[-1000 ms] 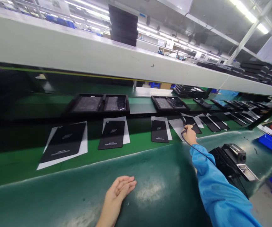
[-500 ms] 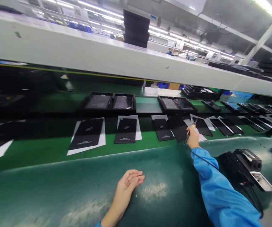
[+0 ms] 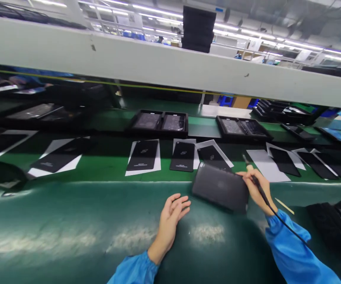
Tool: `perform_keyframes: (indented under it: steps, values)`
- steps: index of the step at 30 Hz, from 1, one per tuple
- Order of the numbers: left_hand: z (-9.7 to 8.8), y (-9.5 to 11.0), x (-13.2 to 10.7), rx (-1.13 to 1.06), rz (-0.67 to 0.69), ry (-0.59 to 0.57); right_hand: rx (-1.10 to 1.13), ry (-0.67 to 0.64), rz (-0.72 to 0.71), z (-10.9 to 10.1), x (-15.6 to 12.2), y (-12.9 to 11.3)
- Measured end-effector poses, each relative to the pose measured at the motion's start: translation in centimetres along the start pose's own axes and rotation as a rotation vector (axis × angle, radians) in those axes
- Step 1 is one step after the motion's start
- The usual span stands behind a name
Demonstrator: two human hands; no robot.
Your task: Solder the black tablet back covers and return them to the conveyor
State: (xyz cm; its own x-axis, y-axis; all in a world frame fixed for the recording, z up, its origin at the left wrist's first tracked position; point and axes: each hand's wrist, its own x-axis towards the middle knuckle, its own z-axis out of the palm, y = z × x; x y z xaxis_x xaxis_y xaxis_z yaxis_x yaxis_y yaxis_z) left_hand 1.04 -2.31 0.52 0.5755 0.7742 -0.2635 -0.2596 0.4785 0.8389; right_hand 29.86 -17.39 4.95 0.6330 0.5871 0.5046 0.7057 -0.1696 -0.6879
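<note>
My right grip (image 3: pixel 258 190) is clamped on a flat black rectangular panel (image 3: pixel 220 187), tilted over the glossy green counter (image 3: pixel 99 209) (a corded, beige-collared pen-shaped tool (image 3: pixel 250 167) shares it). My left grip (image 3: pixel 172 215) is empty, fingers apart; I'd keep the metal tip (image 3: pixel 245 159) angled off the panel.

Bright blue sleeves (image 3: pixel 297 252), seemingly elastic-cuffed

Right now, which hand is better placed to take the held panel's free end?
Probably the left hand: it looks empty, near that end. The right hand holds the panel and a corded tool.
</note>
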Motion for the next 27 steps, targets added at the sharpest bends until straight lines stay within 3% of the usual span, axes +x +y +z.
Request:
perform_keyframes:
  steps: [2, 4, 7, 11, 17, 20, 27]
  values:
    - [-0.2, 0.2, 0.0, 0.005, -0.038, -0.007, 0.123, -0.160, 0.004, 0.8, -2.8, -0.7]
    - [-0.3, 0.1, 0.0, 0.025, -0.085, -0.065, 0.214, -0.241, 0.013, 1.8, -5.0, -1.1]
    - [-0.2, -0.3, -0.1, 0.028, -0.098, -0.134, 0.194, -0.173, -0.044, 2.8, -6.5, -1.3]
    - [0.1, -0.9, -0.1, 0.022, -0.111, -0.158, 0.115, -0.103, -0.132, 2.4, -6.6, -1.9]
    - [0.4, -0.7, -0.3, 0.007, -0.147, -0.172, 0.556, -0.187, 0.153, 3.1, -8.3, -4.6]
    - [0.5, -0.6, -0.5, 0.010, -0.149, -0.183, 0.617, -0.212, 0.205, 3.9, -9.4, -5.5]
    - [0.4, -1.5, -0.5, 0.004, -0.164, -0.148, 0.378, -0.225, -0.116, 4.2, -9.6, -6.9]
